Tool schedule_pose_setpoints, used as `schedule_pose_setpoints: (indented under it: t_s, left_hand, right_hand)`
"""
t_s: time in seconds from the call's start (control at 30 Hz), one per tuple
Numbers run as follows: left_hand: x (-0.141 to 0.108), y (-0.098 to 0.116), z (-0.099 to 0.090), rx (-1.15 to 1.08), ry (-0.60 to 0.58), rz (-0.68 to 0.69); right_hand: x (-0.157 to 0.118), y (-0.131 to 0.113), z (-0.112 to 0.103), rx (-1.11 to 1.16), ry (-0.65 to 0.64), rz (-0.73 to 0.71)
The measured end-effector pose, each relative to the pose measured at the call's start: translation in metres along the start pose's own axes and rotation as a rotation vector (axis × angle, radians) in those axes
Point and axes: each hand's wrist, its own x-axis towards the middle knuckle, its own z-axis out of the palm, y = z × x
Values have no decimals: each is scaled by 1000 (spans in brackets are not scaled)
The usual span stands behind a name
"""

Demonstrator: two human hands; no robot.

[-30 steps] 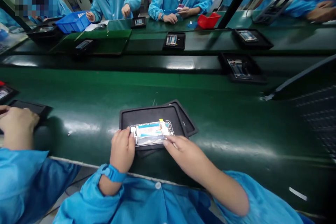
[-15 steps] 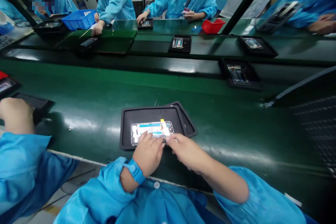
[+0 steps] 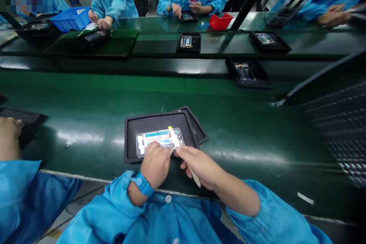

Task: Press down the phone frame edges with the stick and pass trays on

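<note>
A phone frame (image 3: 158, 137) with blue strips and a yellow tab lies in a black tray (image 3: 131, 124) on the green bench. My left hand (image 3: 156, 164) rests over the frame's near edge, its fingers bent and close together; whatever is under the fingertips is hidden. At the frame's right near corner, my right hand (image 3: 198, 164) pinches a small part too tiny to name. A pale stick-like tool (image 3: 195, 177) is also held in that hand, pointing down towards me. The fingertips of both hands nearly meet. A second black tray (image 3: 197, 127) lies askew beneath the first.
Left, a person's hand (image 3: 10, 133) touches another black tray (image 3: 31, 118). Across the bench are trays with phone frames, a blue bin (image 3: 70, 19), a red bin (image 3: 220, 21) and people in blue. A white strip (image 3: 305, 198) lies at the near right.
The view has shifted slightly to the right. The pale tool now shows below my right hand. My left hand stays at the frame. Across the bench, a person's hands have moved closer together.
</note>
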Motion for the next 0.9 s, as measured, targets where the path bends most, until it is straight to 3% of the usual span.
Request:
schedule_pose_setpoints:
  t_s: [0.1, 0.27, 0.43, 0.57, 0.63, 0.8, 0.9]
  left_hand:
    - [0, 0, -1, -14, -9, 19]
    - [1, 4, 1, 31, 1, 44]
    - [2, 7, 7, 157, -120, 32]
    - [2, 7, 10, 182, -176, 13]
    - [3, 7, 9, 184, -194, 0]
    - [10, 8, 9, 190, -220, 6]
    - [12, 7, 8, 194, -267, 23]
  right_hand:
    - [-1, -1, 3, -37, -30, 37]
    - [2, -2, 4, 169, 26, 31]
    - [11, -2, -6, 342, 270, -225]
    - [19, 8, -10, 124, 551, -529]
    - [24, 16, -7, 38, 631, -657]
    - [36, 34, -1, 6, 627, -805]
    - [32, 31, -3, -71, 629, -815]
